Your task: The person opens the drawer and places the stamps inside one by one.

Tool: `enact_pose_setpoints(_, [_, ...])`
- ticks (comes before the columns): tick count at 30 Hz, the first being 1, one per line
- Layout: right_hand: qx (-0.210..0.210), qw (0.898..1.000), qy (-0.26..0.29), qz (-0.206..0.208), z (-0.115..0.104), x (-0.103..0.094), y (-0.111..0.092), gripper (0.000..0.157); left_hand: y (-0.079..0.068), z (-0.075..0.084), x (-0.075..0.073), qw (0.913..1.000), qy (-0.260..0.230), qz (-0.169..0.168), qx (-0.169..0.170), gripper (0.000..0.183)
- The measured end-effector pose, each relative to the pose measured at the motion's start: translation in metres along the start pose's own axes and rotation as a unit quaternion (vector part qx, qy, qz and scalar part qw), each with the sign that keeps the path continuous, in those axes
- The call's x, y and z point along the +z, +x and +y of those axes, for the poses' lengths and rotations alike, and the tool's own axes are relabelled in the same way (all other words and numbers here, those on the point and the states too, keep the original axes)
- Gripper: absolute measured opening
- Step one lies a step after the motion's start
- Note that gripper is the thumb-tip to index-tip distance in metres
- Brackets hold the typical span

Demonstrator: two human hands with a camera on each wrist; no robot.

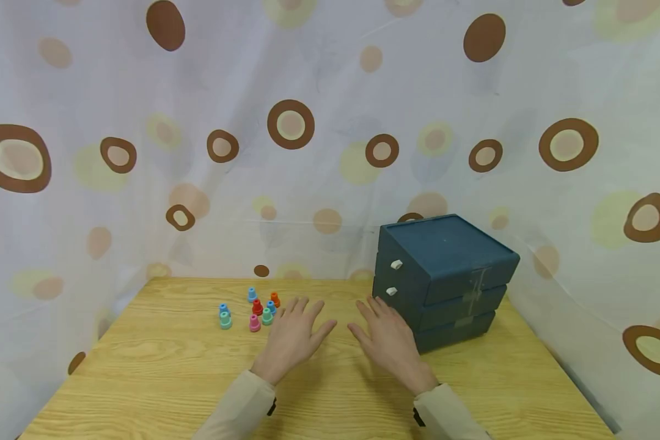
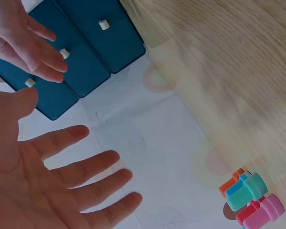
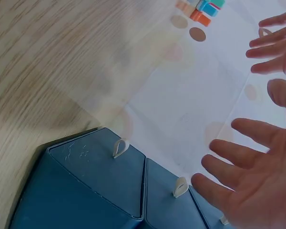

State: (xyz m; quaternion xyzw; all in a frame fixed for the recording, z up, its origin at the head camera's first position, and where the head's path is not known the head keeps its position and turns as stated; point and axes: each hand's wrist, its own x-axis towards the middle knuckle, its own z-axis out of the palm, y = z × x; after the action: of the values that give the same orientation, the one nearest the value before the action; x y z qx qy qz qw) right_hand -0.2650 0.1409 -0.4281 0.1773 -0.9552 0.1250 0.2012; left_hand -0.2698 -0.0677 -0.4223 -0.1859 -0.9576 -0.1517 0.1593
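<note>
Both hands hover over the wooden table with fingers spread and nothing held. My left hand [image 1: 293, 336] is nearest a group of small coloured plastic pegs, just right of them. Among these are a pink peg [image 1: 255, 323], a red peg [image 1: 257, 307], an orange peg [image 1: 275, 299] and several blue and teal ones, such as a teal peg [image 1: 225, 320]. My right hand [image 1: 387, 339] is in front of a dark blue drawer box [image 1: 445, 275] with three stacked drawers. White loop pulls [image 3: 120, 148] stick out from the drawer fronts, which look closed.
The wooden table [image 1: 159, 379] runs back to a white curtain [image 1: 330, 73] printed with brown and beige circles, which also hangs along both sides. Clear tape [image 1: 475, 287] runs down one side of the drawer box, at the table's right.
</note>
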Motion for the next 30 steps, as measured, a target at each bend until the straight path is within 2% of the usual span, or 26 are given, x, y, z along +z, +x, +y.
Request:
enact_pose_setpoints(5, [-0.007, 0.996, 0.006, 0.084, 0.001, -0.004, 0.000, 0.040, 0.007, 0.003, -0.002, 0.9992, -0.033, 0.022, 0.001, 0.053])
enact_pose_setpoints(8, [-0.018, 0.988, 0.013, 0.156, 0.003, -0.008, 0.000, 0.029, 0.011, 0.004, -0.004, 0.9958, -0.089, 0.022, -0.010, 0.051])
enact_pose_setpoints(10, [-0.024, 0.980, 0.018, 0.197, 0.006, -0.012, 0.000, 0.023, 0.013, 0.005, -0.005, 0.9898, -0.140, 0.012, -0.021, 0.050])
enact_pose_setpoints(13, [-0.030, 0.970, 0.030, 0.238, 0.010, -0.018, 0.001, 0.016, 0.017, 0.005, -0.006, 0.9751, -0.218, -0.006, -0.040, 0.047])
enact_pose_setpoints(16, [-0.029, 0.962, 0.044, 0.269, 0.015, -0.023, 0.002, 0.013, 0.021, 0.006, -0.005, 0.9627, -0.266, -0.009, -0.050, 0.042])
enact_pose_setpoints(20, [-0.030, 0.945, 0.053, 0.321, 0.023, -0.032, 0.003, 0.014, 0.027, 0.010, -0.005, 0.9568, -0.287, 0.003, -0.044, 0.035])
enact_pose_setpoints(25, [-0.037, 0.919, 0.062, 0.387, 0.036, -0.045, 0.006, 0.016, 0.037, 0.013, -0.003, 0.9495, -0.311, 0.015, -0.041, 0.032])
enact_pose_setpoints(30, [-0.030, 0.900, 0.059, 0.430, 0.052, -0.056, 0.007, 0.013, 0.044, 0.016, -0.001, 0.9438, -0.328, 0.018, -0.035, 0.031])
